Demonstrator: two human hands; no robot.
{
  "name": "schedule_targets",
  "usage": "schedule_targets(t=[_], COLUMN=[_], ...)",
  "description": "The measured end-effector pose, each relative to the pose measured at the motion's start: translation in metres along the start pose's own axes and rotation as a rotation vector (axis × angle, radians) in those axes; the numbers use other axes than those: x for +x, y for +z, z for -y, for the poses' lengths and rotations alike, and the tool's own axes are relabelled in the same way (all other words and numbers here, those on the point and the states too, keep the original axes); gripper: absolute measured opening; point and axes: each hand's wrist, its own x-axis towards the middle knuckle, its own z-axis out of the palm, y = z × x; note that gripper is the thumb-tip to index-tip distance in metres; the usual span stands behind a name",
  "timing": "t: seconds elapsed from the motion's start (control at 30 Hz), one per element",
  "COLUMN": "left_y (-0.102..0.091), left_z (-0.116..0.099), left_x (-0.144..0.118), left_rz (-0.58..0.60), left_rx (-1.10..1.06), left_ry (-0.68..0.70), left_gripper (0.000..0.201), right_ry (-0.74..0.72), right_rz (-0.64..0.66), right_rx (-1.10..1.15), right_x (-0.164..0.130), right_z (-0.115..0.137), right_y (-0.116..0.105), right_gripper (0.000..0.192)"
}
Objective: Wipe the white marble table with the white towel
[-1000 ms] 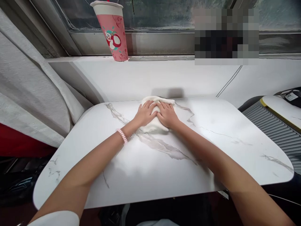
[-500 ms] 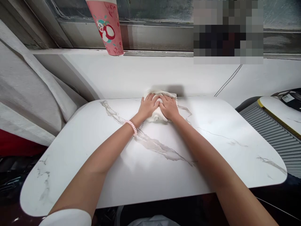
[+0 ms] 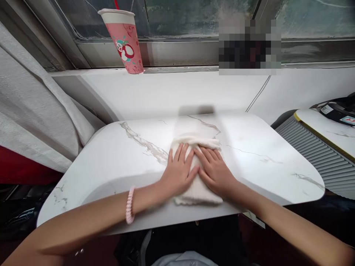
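At far left hangs a pale grey woven curtain (image 3: 36, 99), softly folded, with a red surface (image 3: 24, 166) below it. Next, a tall, tapering pink drink cup (image 3: 127, 48) stands on the windowsill; it has a white upper band, a red straw (image 3: 116, 4) and a cartoon snowman print. Its contents are hidden, and I can read no brand name on it. Below stretches a smooth white tabletop (image 3: 100, 146) with rounded corners and grey-brown marble veining. A pink coiled bracelet (image 3: 129, 205) circles the left wrist. The left hand (image 3: 177, 171) lies flat, fingers slightly spread, on an off-white, soft-looking folded cloth (image 3: 198, 190), near the middle of the tabletop's front edge. The right hand (image 3: 216, 168) presses flat beside it on the same cloth, fingers extended, thumbs almost meeting. Farther right come a grey ribbed panel (image 3: 307, 151) and a second white tabletop (image 3: 313, 120) holding a black item (image 3: 337, 112) with two labels, too small to read.
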Motion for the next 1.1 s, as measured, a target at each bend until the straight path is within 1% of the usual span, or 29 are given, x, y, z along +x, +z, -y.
schedule_targets(t=[0.1, 0.17, 0.23, 0.33, 0.4, 0.47, 0.6, 0.7, 0.77, 0.87, 0.97, 1.1], left_y=[0.005, 0.01, 0.015, 0.021, 0.022, 0.02, 0.016, 0.015, 0.015, 0.014, 0.012, 0.013], left_z=[-0.022, -0.035, -0.044, -0.052, -0.053, -0.053, -0.043, -0.027, -0.014, 0.005, 0.018, 0.026], left_x=[-0.03, -0.038, -0.035, -0.015, 0.004, 0.026, 0.073, 0.11, 0.132, 0.16, 0.181, 0.2], left_rz=[-0.004, 0.003, 0.007, 0.016, 0.047, 0.086, 0.111, 0.079, 0.059, 0.055, 0.05, 0.038], left_rx=[-0.014, -0.032, -0.054, -0.083, -0.094, -0.092, -0.06, -0.045, -0.035, -0.041, -0.055, -0.04], left_ry=[0.088, 0.134, 0.16, 0.167, 0.153, 0.104, -0.043, -0.09, -0.091, -0.071, -0.057, -0.048], left_gripper=[0.066, 0.067, 0.068, 0.068, 0.067, 0.066, 0.062, 0.059, 0.057, 0.055, 0.054, 0.052], right_ry=[-0.036, -0.041, -0.032, 0.003, 0.036, 0.08, 0.195, 0.281, 0.328, 0.368, 0.411, 0.453], right_rz=[0.021, 0.031, 0.03, 0.035, 0.059, 0.119, 0.293, 0.344, 0.345, 0.303, 0.243, 0.156], right_rx=[0.019, 0.02, 0.003, -0.038, -0.063, -0.078, -0.057, -0.033, -0.03, -0.035, -0.045, -0.038], right_x=[-0.039, -0.057, -0.069, -0.07, -0.059, -0.04, 0.014, 0.057, 0.08, 0.107, 0.124, 0.136], right_z=[0.011, 0.009, 0.0, -0.019, -0.034, -0.047, -0.071, -0.088, -0.099, -0.11, -0.116, -0.124], right_y=[-0.013, -0.02, -0.025, -0.026, -0.026, -0.027, -0.029, -0.027, -0.023, -0.016, -0.011, -0.005], right_gripper=[0.061, 0.064, 0.065, 0.065, 0.063, 0.061, 0.06, 0.061, 0.063, 0.062, 0.06, 0.058])
